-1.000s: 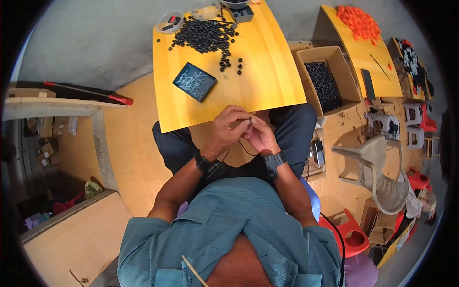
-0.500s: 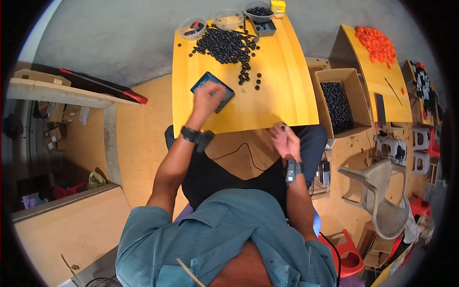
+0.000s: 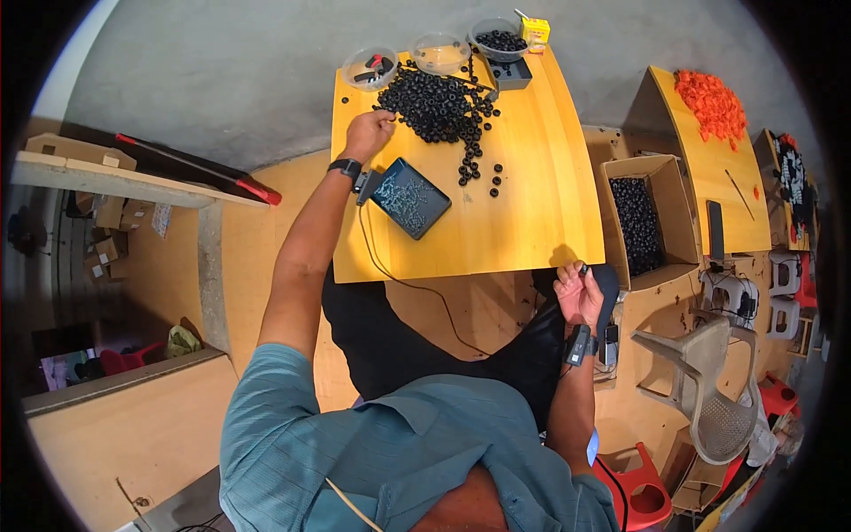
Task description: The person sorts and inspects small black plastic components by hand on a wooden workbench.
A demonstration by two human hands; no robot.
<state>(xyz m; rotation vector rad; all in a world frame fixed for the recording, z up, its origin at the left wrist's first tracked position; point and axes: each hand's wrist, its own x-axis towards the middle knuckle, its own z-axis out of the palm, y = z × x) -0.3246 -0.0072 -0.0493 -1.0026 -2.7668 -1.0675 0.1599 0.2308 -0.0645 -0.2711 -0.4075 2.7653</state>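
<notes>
My left hand [image 3: 369, 136] reaches to the left edge of a heap of small black rings [image 3: 434, 102] on the yellow table. Its fingers are drawn together at the nearest rings; what they pinch, if anything, is hidden. Just below that hand lies a dark blue rectangular tray [image 3: 428, 215], set at a slant, with many thin, pale metal bits in it, perhaps screws. By the table's near right edge, my right hand [image 3: 578, 297], palm up, pinches a small black piece [image 3: 583, 269] between thumb and fingers; it is too small to name surely.
Along the table's far edge stand clear round tubs [image 3: 441, 55], a grey box [image 3: 511, 75] and a small yellow box [image 3: 535, 34]. To the right sits a cardboard box [image 3: 683, 222] of black pieces; beyond it another table [image 3: 736, 213] bears an orange heap. A cable [image 3: 399, 282] hangs from my left wrist.
My left hand has gone from over the tray forward to the rings, uncovering the tray's contents. My right hand still pinches its small piece. The whole view has shifted slightly.
</notes>
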